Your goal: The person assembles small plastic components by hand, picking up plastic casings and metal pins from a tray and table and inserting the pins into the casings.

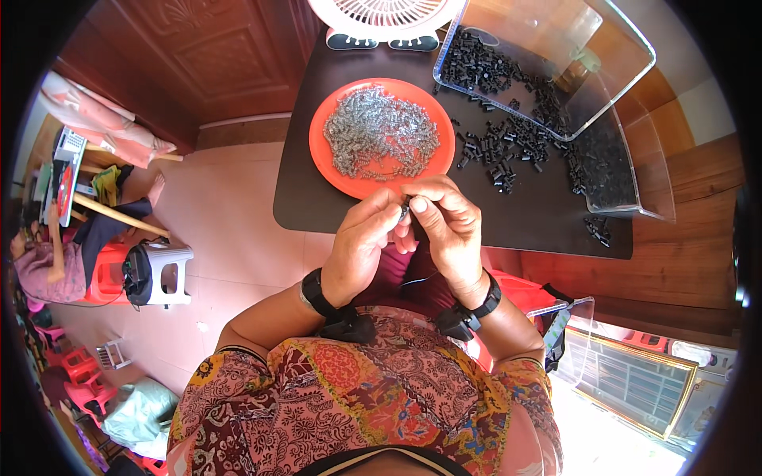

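Note:
My left hand [367, 242] and my right hand [449, 230] meet over the near edge of the dark table, fingers pinched together. Between their fingertips is a small black cylindrical part [405, 209], mostly covered by the fingers. Just beyond my hands, an orange-red plate [320, 152] holds a heap of small silvery metal springs [381, 131]. To the right of the plate, many small black cylindrical parts [508, 147] lie loose on the table. More of them spill from a clear plastic bin [591, 131] tipped on its side.
A white fan [389, 17] stands behind the plate. At the table's right end is another clear plastic sheet or bin wall [647, 159]. To the left, another person [51, 266] sits near a grey stool [168, 274]. Red stools [79, 365] stand at lower left.

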{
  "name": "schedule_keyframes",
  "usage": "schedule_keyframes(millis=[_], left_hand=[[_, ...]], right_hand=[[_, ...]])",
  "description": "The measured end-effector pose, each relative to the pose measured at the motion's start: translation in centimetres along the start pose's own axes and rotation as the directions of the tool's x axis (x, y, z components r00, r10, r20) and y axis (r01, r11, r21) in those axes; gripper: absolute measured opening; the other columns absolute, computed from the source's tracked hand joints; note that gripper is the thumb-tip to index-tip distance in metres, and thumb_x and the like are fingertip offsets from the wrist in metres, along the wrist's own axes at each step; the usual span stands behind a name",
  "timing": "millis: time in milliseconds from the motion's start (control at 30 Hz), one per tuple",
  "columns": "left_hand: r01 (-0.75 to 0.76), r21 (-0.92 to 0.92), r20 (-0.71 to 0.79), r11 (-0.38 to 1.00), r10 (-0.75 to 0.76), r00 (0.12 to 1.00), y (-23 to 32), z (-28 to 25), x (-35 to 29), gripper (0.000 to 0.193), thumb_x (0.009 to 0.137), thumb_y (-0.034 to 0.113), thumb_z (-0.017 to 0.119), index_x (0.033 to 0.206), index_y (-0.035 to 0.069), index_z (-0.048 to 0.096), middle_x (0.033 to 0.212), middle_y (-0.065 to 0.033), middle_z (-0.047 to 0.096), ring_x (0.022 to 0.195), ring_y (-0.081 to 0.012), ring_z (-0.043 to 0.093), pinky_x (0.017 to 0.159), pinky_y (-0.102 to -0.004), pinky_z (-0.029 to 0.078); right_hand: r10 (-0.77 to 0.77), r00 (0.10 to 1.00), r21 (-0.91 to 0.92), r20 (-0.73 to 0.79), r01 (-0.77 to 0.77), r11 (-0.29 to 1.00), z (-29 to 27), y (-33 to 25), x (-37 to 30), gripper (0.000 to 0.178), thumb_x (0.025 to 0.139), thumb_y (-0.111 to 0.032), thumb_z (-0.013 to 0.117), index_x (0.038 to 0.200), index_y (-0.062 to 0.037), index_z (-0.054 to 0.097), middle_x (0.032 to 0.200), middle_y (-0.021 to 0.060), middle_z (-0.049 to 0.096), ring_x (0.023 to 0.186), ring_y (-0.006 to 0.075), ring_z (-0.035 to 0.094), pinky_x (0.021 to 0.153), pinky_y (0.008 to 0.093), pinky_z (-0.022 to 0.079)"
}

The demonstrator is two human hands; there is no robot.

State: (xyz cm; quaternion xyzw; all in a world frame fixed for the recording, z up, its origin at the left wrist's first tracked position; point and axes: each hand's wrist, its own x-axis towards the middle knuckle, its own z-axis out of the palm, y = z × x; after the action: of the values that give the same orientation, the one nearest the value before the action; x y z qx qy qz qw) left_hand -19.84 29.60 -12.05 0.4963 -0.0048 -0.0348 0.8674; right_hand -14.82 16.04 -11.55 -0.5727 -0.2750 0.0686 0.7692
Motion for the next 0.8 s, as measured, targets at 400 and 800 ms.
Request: schedule_keyframes(millis=[400,800], left_hand=[[0.008,-0.137,0.015,0.990,-0.006,1.000,-0.1,-0.1,0.1,0.024,0.098,0.024,0.042,0.087,0.004,0.048,0.082,-0.0043,0.050,0.075,-0.0139,0.052,0.071,-0.0269,0.041],[0.014,-0.018,-0.034,1.000,-0.015,0.999,-0.3,-0.7,-0.1,0.019,0.095,0.020,0.044,0.094,0.003,0.052,0.087,-0.0003,0.050,0.079,-0.0055,0.044,0.073,-0.0206,0.035]], right_hand=[[0.080,0.997,-0.051,0.019,-0.079,0.996,-0.1,-0.4,0.0,0.026,0.087,0.005,0.060,0.113,-0.0015,0.060,0.094,0.0069,0.061,0.067,0.0123,0.061,0.057,0.0241,0.052],[-0.168,0.982,-0.576,0.082,0.184,0.796,-0.1,-0.7,0.1,0.042,0.068,0.001,0.077,0.108,-0.0044,0.063,0.096,0.0094,0.065,0.085,0.0228,0.064,0.075,0.0323,0.052]])
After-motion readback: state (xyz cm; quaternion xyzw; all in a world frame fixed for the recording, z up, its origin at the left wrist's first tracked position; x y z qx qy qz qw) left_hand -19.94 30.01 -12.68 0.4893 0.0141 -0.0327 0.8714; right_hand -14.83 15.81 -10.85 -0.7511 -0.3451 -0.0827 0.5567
